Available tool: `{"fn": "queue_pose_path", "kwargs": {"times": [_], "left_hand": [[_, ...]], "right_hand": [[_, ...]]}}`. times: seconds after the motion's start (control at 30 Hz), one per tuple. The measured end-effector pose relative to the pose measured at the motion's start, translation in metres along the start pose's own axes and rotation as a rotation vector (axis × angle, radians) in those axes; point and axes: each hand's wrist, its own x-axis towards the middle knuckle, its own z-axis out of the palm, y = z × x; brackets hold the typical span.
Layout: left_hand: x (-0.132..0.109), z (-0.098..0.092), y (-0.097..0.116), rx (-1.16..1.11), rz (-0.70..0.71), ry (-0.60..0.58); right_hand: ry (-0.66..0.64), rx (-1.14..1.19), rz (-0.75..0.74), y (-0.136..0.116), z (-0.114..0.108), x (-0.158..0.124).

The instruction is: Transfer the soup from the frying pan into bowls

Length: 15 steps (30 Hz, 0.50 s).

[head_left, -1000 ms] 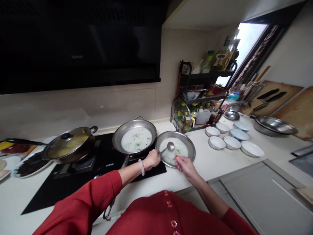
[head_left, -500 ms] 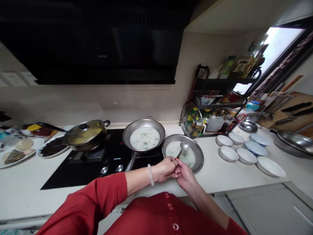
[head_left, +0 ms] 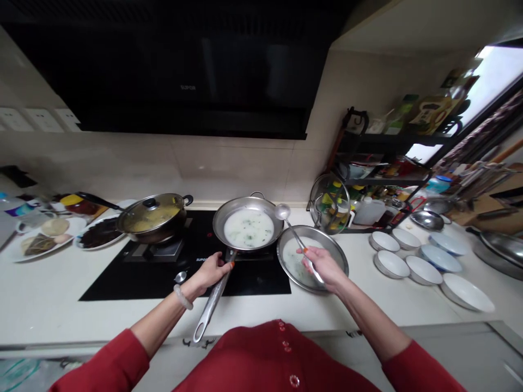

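Note:
My left hand (head_left: 209,274) is closed around the long handle of a steel pan (head_left: 248,227) of white soup with green flecks, which sits on the black hob (head_left: 163,267). In my right hand (head_left: 322,265) I grip a metal ladle (head_left: 295,233) by its handle. The ladle's bowl is raised between the pan's right rim and the steel basin (head_left: 312,257), which holds some of the same white soup and stands on the counter just right of the hob.
A lidded dark pot (head_left: 152,219) sits on the hob's left burner, with plates of food (head_left: 44,237) beyond it. Several white bowls (head_left: 412,261) stand to the right. A rack of bottles (head_left: 376,179) and a glass lid (head_left: 329,202) line the back wall.
The ladle passed from my left hand to my right and rose out of the basin toward the pan. My left hand moved onto the pan handle. The view swung left.

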Motion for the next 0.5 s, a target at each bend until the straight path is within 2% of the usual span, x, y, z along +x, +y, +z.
{"fn": "queue_pose_path", "kwargs": {"times": [0.1,0.17,0.23,0.3,0.5], "left_hand": [[-0.006,0.008,-0.004,-0.341,-0.266,-0.296],[-0.008,0.015,-0.002,-0.422,-0.326,-0.378],[-0.007,0.019,0.0,-0.351,-0.281,-0.349],[-0.006,0.021,0.001,-0.197,-0.214,-0.29],[-0.005,0.016,0.008,0.258,-0.082,-0.242]], "right_hand": [[-0.056,-0.384,-0.136,-0.009,0.01,0.029],[-0.072,-0.691,-0.223,-0.014,0.018,0.048],[-0.058,-0.946,-0.265,-0.019,0.025,0.064],[-0.033,-1.065,-0.262,-0.024,0.033,0.076],[-0.001,-1.002,-0.246,-0.024,0.05,0.095]]}}
